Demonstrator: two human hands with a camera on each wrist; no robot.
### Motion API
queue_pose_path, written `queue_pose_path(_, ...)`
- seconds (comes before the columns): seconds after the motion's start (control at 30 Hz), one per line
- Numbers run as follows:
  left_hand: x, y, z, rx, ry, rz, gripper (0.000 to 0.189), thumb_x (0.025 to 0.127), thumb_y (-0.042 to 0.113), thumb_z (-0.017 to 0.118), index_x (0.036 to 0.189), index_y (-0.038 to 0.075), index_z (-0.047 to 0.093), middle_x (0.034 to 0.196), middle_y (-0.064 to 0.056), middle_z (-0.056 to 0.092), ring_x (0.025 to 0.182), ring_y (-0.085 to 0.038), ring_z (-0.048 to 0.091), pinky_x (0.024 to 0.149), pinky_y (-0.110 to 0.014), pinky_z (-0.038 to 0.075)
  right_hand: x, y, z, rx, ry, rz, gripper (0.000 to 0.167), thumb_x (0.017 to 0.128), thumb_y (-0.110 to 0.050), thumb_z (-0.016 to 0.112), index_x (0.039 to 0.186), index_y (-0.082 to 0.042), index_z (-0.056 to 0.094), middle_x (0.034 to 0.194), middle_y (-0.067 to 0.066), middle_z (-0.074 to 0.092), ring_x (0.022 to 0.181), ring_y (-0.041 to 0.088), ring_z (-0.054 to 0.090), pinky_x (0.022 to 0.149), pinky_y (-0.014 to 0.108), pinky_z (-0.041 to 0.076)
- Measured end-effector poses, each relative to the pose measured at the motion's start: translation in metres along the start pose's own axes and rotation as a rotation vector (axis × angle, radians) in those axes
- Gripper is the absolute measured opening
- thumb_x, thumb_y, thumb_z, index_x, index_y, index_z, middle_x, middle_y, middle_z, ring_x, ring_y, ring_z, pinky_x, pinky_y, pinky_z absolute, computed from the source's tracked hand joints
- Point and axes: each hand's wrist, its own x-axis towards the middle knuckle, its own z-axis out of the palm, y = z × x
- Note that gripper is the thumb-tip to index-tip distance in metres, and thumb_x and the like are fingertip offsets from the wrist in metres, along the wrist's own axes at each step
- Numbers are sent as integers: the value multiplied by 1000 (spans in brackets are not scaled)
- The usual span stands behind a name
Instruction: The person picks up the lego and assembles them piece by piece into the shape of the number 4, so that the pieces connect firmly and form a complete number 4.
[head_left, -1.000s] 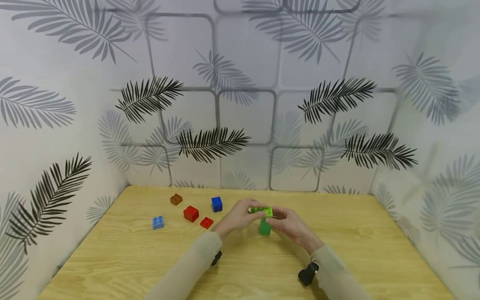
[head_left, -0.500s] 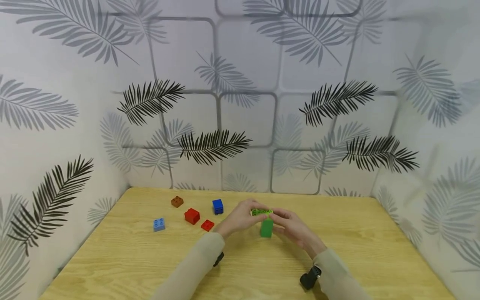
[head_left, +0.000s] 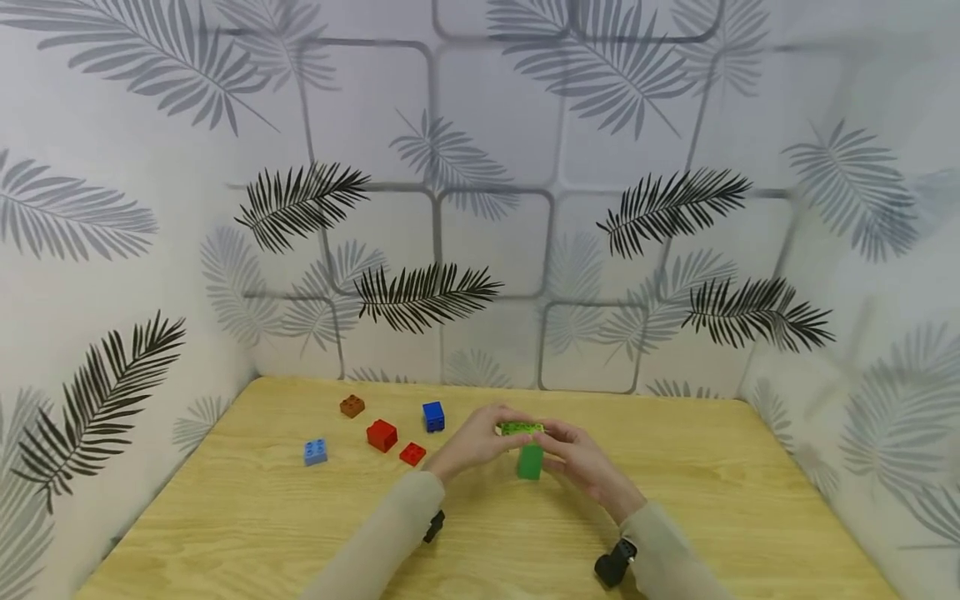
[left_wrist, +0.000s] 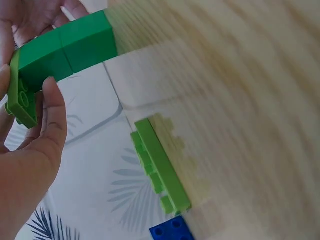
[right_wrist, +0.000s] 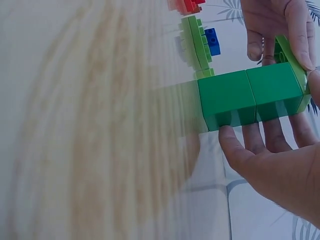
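Two dark green bricks form an upright stack [head_left: 529, 463] on the table. A flat light green brick [left_wrist: 23, 102] sits across its top and overhangs on the left hand's side. My left hand [head_left: 474, 440] pinches that overhanging part between thumb and fingers. From the other side, my right hand [head_left: 592, 471] holds the stack, its fingers [right_wrist: 229, 142] curled along the side and the thumb up at the light green brick. The palms hide part of the stack in the head view. Another long light green brick [left_wrist: 162, 167] lies beside the stack, hidden in the head view behind the left hand.
Left of the hands lie a blue brick [head_left: 433, 417], a red brick [head_left: 382, 435], a flat red brick [head_left: 412, 453], a brown brick [head_left: 352, 406] and a light blue brick [head_left: 315, 452]. The wooden table [head_left: 247, 517] meets a patterned wall [head_left: 491, 333] at the back.
My right thumb has moved up off the stack's front, so more of the dark green face shows. The left hand stays at the light green brick, and the loose bricks lie as before.
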Motion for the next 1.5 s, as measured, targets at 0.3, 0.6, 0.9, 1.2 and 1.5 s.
queue_pose_path(0.3, -6, -4, -4, -75, 35, -33, 30, 91, 38, 70, 119, 27, 71, 121, 10, 66, 106, -10, 60, 91, -33, 50, -1, -1, 0, -13, -12, 12, 56, 98, -35, 60, 144, -7, 46, 134, 7, 53, 119, 16, 54, 110, 48, 39)
queue_pose_path(0.6, -11, -14, -20, -120, -3, -34, 33, 90, 34, 72, 120, 21, 70, 114, 7, 69, 101, -11, 64, 91, -37, 52, -1, -4, 0, 5, -26, 9, 60, 99, -34, 58, 147, -4, 41, 128, 2, 55, 112, 10, 58, 104, 42, 46)
queue_pose_path(0.9, -18, -19, -27, -169, 6, -52, 36, 89, 30, 74, 121, 16, 70, 110, 3, 72, 98, -13, 66, 86, -33, 55, -2, -3, 2, -4, -11, 17, 63, 99, -34, 58, 149, -2, 37, 129, 4, 55, 114, 12, 57, 108, 46, 42)
queue_pose_path(1.2, -24, -28, -38, -180, 9, -77, 36, 88, 28, 75, 121, 13, 70, 114, -3, 71, 101, -16, 66, 87, -34, 54, 3, -1, 4, 7, 4, 22, 60, 98, -34, 60, 146, -3, 42, 125, 1, 57, 110, 11, 58, 100, 38, 48)
queue_pose_path(1.5, -29, -33, -50, -151, -23, -117, 33, 87, 9, 74, 119, 2, 69, 117, -17, 69, 102, -24, 66, 87, -35, 55, 2, -1, 5, 4, 9, 23, 63, 96, -36, 63, 147, -5, 42, 125, 1, 57, 107, 10, 59, 94, 34, 49)
